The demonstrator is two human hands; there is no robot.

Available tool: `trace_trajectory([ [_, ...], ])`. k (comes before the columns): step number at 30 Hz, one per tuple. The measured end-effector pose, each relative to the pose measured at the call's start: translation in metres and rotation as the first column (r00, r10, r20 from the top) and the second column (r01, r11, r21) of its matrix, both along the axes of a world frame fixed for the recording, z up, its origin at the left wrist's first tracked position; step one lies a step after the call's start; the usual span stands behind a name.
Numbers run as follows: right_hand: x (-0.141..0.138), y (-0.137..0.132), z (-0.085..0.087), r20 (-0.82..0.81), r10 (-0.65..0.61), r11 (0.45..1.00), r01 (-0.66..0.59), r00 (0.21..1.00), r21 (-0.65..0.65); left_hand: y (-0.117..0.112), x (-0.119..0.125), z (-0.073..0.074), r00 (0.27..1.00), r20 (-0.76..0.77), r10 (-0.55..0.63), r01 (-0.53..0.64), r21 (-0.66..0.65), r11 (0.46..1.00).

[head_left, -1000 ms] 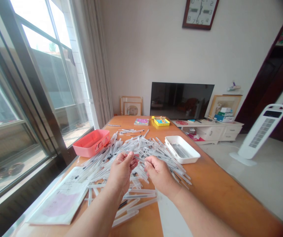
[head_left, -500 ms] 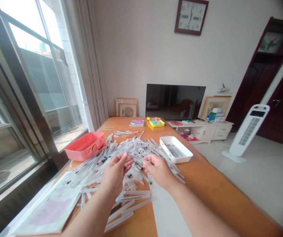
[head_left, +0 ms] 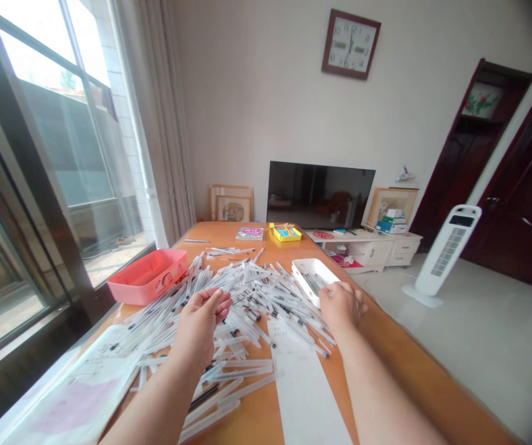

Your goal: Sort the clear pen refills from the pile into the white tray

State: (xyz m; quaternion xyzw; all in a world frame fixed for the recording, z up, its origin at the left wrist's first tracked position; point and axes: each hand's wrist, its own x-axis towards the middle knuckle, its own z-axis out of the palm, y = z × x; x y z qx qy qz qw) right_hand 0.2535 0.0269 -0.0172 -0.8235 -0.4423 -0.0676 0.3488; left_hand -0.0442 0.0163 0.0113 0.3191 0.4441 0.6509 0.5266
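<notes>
A big heap of clear plastic pens (head_left: 252, 290) covers the middle of the orange wooden table (head_left: 386, 352). My left hand (head_left: 201, 321) hovers over the heap's near side with its fingers loosely spread and nothing visible in them. My right hand (head_left: 343, 303) rests at the near end of the white tray (head_left: 305, 275), back towards me and fingers curled down. What those fingers hold is hidden. Several pens lie in the tray.
A pink bin (head_left: 148, 281) stands at the table's left edge by the window. Printed paper sheets (head_left: 75, 395) lie at the near left, and a white strip (head_left: 303, 389) lies in front of me. A book (head_left: 250, 233) and a yellow box (head_left: 284, 233) sit at the far end.
My hands were together over the heap, pinching a pen. My right hand has moved right to the white tray, and my left hand has loosened.
</notes>
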Motion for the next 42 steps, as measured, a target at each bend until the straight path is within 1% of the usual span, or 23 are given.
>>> trace_trajectory([
  [4,0.003,0.001,-0.003,-0.018,0.005,0.997,-0.006,1.000,-0.078,0.004,-0.003,-0.004,1.000,-0.006,0.024,-0.024,-0.015,1.000],
  [10,0.004,0.000,-0.002,-0.042,0.023,0.993,-0.028,0.999,-0.110,0.007,-0.006,-0.005,0.999,-0.020,0.046,-0.046,-0.014,0.999],
  [13,0.003,0.000,-0.003,-0.026,0.037,0.997,-0.038,0.999,-0.062,0.006,-0.006,-0.003,0.998,-0.022,0.053,-0.053,-0.015,0.998],
  [15,-0.002,-0.001,-0.001,0.012,0.046,0.999,-0.046,0.999,0.020,0.006,-0.007,-0.002,0.998,-0.023,0.060,-0.060,-0.020,0.998],
  [17,-0.011,-0.002,0.003,0.073,0.097,0.988,-0.105,0.993,0.116,0.006,-0.007,-0.002,0.997,-0.028,0.066,-0.066,-0.020,0.998],
  [19,-0.025,-0.005,0.008,0.140,0.221,0.953,-0.244,0.965,0.181,0.005,-0.008,-0.002,0.997,-0.033,0.069,-0.069,-0.022,0.997],
  [21,-0.043,-0.009,0.013,0.172,0.395,0.889,-0.423,0.902,0.177,0.005,-0.008,-0.002,0.997,-0.038,0.072,-0.073,-0.024,0.997],
  [22,-0.051,-0.012,0.014,0.157,0.482,0.853,-0.502,0.862,0.139,0.005,-0.009,-0.002,0.997,-0.039,0.074,-0.075,-0.024,0.997],
  [24,-0.067,-0.017,0.015,0.089,0.627,0.777,-0.630,0.774,0.012,0.005,-0.009,-0.002,0.996,-0.042,0.076,-0.077,-0.023,0.997],
  [25,-0.074,-0.020,0.014,0.058,0.672,0.740,-0.670,0.738,-0.056,0.005,-0.009,-0.002,0.996,-0.045,0.076,-0.077,-0.022,0.997],
  [27,-0.083,-0.026,0.012,0.010,0.723,0.681,-0.709,0.691,-0.185,0.005,-0.009,-0.003,0.996,-0.050,0.076,-0.077,-0.020,0.997],
  [30,-0.088,-0.031,0.008,-0.059,0.741,0.616,-0.711,0.669,-0.338,0.006,-0.009,-0.003,0.996,-0.059,0.072,-0.073,-0.013,0.997],
  [32,-0.088,-0.032,0.007,-0.091,0.738,0.591,-0.705,0.669,-0.392,0.006,-0.009,-0.004,0.996,-0.066,0.067,-0.068,-0.011,0.998],
  [34,-0.088,-0.032,0.007,-0.098,0.739,0.580,-0.703,0.667,-0.410,0.006,-0.009,-0.004,0.995,-0.070,0.065,-0.066,-0.014,0.998],
  [35,-0.088,-0.031,0.007,-0.090,0.738,0.584,-0.700,0.668,-0.411,0.005,-0.009,-0.003,0.995,-0.070,0.065,-0.067,-0.017,0.998],
  [37,-0.089,-0.030,0.006,-0.056,0.729,0.610,-0.685,0.682,-0.397,0.005,-0.008,-0.003,0.995,-0.076,0.067,-0.069,-0.024,0.997],
  [40,-0.096,-0.026,0.004,0.016,0.708,0.665,-0.658,0.706,-0.353,0.005,-0.007,-0.004,0.993,-0.098,0.069,-0.072,-0.027,0.997],
  [42,-0.102,-0.023,0.003,0.059,0.726,0.660,-0.670,0.685,-0.340,0.005,-0.006,-0.005,0.990,-0.122,0.064,-0.067,-0.024,0.997],
])
